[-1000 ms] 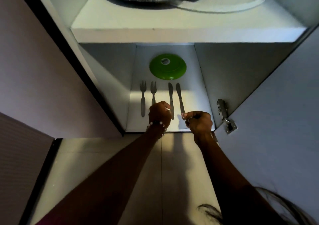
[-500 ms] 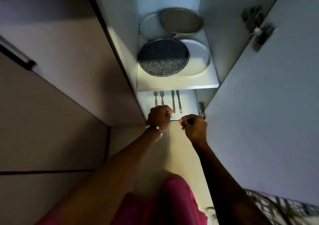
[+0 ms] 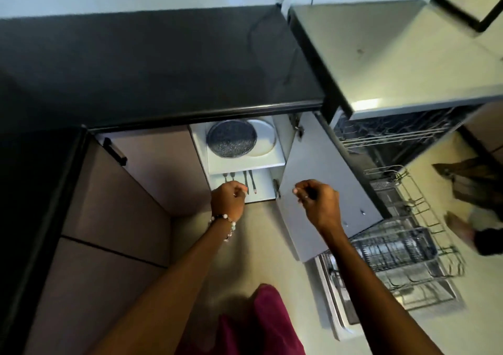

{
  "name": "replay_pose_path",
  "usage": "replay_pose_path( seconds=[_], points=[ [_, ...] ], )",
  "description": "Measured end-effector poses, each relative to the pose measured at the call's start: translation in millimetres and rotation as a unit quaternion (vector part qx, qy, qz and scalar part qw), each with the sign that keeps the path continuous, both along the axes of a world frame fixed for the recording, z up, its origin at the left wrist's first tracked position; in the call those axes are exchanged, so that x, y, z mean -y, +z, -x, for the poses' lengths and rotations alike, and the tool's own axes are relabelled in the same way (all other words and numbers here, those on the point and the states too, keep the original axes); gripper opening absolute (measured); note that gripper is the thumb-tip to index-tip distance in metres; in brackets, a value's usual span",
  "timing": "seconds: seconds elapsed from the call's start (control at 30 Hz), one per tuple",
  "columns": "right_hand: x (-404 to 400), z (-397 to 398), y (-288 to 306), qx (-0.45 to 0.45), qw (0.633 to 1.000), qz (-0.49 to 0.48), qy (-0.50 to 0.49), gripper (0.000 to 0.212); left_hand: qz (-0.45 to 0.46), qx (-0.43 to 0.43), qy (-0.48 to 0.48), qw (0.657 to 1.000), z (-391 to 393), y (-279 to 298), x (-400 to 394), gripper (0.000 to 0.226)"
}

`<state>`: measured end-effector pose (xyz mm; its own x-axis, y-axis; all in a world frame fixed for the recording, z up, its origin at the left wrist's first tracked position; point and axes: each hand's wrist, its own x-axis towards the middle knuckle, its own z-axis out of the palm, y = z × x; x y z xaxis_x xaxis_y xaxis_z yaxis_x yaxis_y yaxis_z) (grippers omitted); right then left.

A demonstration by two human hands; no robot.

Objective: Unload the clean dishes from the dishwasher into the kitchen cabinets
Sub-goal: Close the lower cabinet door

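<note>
Hands: left hand (image 3: 228,200) and right hand (image 3: 317,202) clenched, holding nothing visible.
Cutlery (image 3: 239,179): light, stiff, slippery; pinch handles.

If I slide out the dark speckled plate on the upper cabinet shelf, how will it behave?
The dark speckled plate looks rigid and probably rather heavy and breakable. It lies flat, so it is unlikely to roll. It overlaps the white plate, so sliding may drag or scrape that one.

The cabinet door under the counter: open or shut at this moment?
Open. The cabinet door is swung out to the right, leaving both shelves exposed: a dark plate on the upper, forks and knives on the lower.
</note>
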<state>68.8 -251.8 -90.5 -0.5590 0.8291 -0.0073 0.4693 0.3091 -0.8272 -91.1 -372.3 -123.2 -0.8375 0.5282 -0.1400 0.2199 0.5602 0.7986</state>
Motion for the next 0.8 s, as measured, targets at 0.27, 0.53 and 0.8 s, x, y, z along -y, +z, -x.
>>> replay_pose_path(
  seconds=[0.27,0.53,0.8],
  points=[
    [-40,-41,42,0.227,0.958,-0.106,-0.143,0.052,-0.015,0.053,0.016,0.998,-51,61,-30,0.017],
    [-66,-44,55,0.324,0.935,-0.064,-0.126,0.034,0.007,0.11,0.0,0.994,-84,81,-60,0.03],
    [-70,-28,66,0.293,0.956,-0.022,-0.016,0.034,0.045,0.184,-0.03,0.982,-79,73,-54,0.022]
  ],
)
